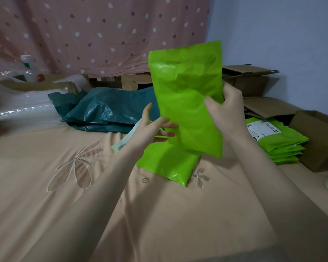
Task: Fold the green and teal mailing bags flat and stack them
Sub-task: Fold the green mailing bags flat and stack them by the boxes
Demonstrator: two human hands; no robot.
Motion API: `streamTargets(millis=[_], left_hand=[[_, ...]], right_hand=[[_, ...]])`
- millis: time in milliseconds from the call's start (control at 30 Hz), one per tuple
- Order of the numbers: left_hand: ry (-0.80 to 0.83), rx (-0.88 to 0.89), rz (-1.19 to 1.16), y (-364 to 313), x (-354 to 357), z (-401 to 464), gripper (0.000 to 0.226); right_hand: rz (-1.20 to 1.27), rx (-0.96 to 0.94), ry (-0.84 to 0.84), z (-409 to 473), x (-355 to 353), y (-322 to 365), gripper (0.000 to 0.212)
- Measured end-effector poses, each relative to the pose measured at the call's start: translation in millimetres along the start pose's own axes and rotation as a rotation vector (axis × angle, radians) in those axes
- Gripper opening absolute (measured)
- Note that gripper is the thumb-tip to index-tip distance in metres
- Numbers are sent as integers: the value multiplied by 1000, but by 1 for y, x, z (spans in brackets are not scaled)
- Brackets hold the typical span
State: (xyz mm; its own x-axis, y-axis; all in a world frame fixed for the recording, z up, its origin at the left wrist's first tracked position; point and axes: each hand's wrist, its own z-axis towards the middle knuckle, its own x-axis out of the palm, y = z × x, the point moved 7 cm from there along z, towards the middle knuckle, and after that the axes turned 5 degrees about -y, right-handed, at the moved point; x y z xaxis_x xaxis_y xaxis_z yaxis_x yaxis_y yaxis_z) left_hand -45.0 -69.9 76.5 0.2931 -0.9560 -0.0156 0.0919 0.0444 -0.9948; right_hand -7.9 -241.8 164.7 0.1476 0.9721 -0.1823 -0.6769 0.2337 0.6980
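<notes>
A bright green mailing bag is held upright in the air above the bed, its long edges roughly vertical and its surface creased. The right hand grips its right edge, thumb on the near face and fingers curled behind. The left hand is at the bag's lower left edge with its fingers straight, their tips touching or just beside the plastic; I cannot tell whether it pinches the bag. Directly below lies a second green bag flat on the peach bedspread. Behind the hands sits a rumpled heap of teal bags. To the right, a stack of folded green bags with a white label on top rests beside cardboard boxes. Clear plastic wrap lies at the left, below a pink dotted curtain.
</notes>
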Motion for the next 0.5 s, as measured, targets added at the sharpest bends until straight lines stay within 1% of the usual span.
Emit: streamTargets(millis=[67, 167, 233, 333, 433, 467, 500], left_hand=[[-15, 16, -7, -2, -4, -2, 58], [-47, -4, -67, -3, -12, -6, 29], [-85, -15, -107, -1, -21, -10, 15], [-118, 14, -95, 1, -31, -17, 5], [-180, 82, 12, 7, -45, -27, 12], [-217, 117, 66, 10, -51, -31, 12], [-247, 148, 100, 11, -56, -35, 13]], right_hand=[[70, 32, 65, -6, 4, 0, 13], [178, 40, 129, -15, 4, 1, 32], [207, 41, 140, -19, 4, -2, 34], [219, 46, 152, -28, 6, -11, 33], [252, 117, 208, -44, 13, -23, 36], [251, 148, 235, -51, 16, -25, 32], [240, 167, 261, -57, 19, -30, 22]])
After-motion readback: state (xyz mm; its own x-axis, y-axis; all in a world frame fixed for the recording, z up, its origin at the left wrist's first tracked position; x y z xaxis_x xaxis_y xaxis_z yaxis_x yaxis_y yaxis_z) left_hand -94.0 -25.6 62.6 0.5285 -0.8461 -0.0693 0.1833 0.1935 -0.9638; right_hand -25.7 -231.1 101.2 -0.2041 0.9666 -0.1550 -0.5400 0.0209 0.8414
